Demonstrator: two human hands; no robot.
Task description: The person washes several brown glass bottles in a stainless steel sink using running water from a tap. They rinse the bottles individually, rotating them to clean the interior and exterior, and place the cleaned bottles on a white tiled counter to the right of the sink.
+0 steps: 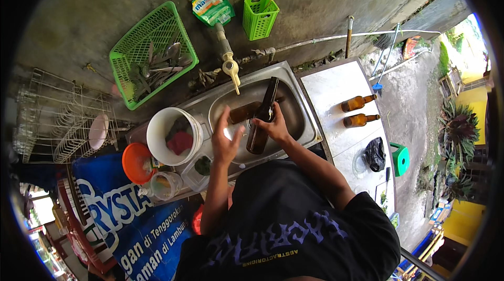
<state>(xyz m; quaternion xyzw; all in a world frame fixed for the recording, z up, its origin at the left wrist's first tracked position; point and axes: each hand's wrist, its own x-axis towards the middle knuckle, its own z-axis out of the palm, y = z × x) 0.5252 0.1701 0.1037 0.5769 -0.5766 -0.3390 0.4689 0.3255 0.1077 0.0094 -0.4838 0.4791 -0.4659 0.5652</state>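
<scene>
My right hand (277, 123) grips a dark brown glass bottle (258, 138) around its middle, its neck tilted up and away from me. This bottle is over the stainless steel sink basin (297, 123). A second brown bottle (241, 113) lies on its side in the basin, partly hidden behind the held one. To the left, my left hand (226, 139) hovers at the basin's near left side, fingers and thumb spread, with nothing in it. Beyond the basin, a cream plastic tap (230, 68) points down toward it.
Two brown bottles (353, 103) lie on the white tiled counter (327, 84), near a black plastic bag (375, 154). Left of the basin stand a white bucket (153, 135) and an orange bowl (132, 163). A green basket (118, 64) of cutlery and a wire dish rack (51, 115) are farther left.
</scene>
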